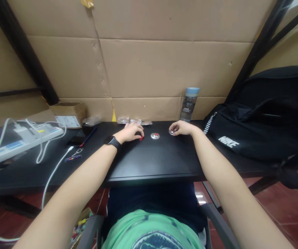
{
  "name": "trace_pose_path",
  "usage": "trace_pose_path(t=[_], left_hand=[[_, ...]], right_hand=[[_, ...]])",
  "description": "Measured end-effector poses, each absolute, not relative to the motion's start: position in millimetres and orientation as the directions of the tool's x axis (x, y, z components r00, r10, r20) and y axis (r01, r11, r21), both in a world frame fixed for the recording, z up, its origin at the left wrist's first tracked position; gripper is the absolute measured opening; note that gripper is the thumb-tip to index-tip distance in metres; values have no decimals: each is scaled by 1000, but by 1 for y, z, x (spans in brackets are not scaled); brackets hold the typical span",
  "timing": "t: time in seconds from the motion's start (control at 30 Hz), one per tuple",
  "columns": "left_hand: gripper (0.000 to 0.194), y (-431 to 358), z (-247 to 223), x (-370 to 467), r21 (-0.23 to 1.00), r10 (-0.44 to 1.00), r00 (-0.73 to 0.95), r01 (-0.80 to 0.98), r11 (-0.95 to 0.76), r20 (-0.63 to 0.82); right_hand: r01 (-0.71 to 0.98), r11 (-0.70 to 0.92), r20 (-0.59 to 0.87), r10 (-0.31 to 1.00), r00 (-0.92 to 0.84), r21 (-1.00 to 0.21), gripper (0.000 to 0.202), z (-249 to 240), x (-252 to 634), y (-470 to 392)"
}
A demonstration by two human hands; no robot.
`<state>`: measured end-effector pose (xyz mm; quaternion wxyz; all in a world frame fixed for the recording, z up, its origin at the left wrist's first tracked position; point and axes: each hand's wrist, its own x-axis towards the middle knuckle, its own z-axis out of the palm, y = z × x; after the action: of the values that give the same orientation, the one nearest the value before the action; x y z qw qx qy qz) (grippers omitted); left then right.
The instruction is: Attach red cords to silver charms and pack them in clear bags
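My left hand (pixel 132 132), with a black watch on its wrist, rests low over the black table, its fingers closed on a small red piece (pixel 141 138) whose kind is too small to make out. Over to the right, my right hand (pixel 181 128) pinches a small round shiny disc (pixel 171 132) at the table top, partly covered by the fingers. Between the two hands lies a round silvery disc (pixel 155 136) with a red spot on it, touched by neither. Behind my left hand are several small clear plastic packets (pixel 123 120).
A water bottle (pixel 189 104) with a blue lid stands behind my right hand. At the right sits a black bag (pixel 258 121). Leftward are a power strip (pixel 21 141) with white cables, an open cardboard box (pixel 69 114), a pen (pixel 88 137) and a keyring (pixel 74 156).
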<state>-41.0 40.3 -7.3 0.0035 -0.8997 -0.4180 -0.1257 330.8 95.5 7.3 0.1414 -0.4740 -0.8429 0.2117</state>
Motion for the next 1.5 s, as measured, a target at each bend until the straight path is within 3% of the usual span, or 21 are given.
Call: trace_pose_path(t=[0.13,0.4,0.57,0.7,0.8,1.03,1.27,1.5], left_hand=[[21,36,-3,-36,116,719,657,715,-690,226],[8,33,-2,-33,116,707,672,702,-703,220],[10,30,-3,-29,135,755,599,752,-645,267],[15,25,4,-27,254,761,488,743,-620,427],[18,22,10,-22,365,730,427,663,-654,533],[26,12,12,1,683,782,311,383,-623,539],[17,10,10,7,626,743,226,418,-658,630],[15,5,13,7,545,704,200,503,-670,681]], right_hand=[[741,457,44,863,-503,-492,45,7,330,96],[729,475,102,864,-493,-494,40,13,328,89],[597,508,230,846,-481,-621,43,19,311,76],[338,494,309,824,-475,-801,51,23,286,61],[172,476,334,790,-515,-862,58,24,269,51],[-32,372,321,751,-577,-928,48,19,250,42],[-192,283,341,737,-583,-940,50,18,245,36],[-225,263,346,726,-594,-938,48,20,242,32]])
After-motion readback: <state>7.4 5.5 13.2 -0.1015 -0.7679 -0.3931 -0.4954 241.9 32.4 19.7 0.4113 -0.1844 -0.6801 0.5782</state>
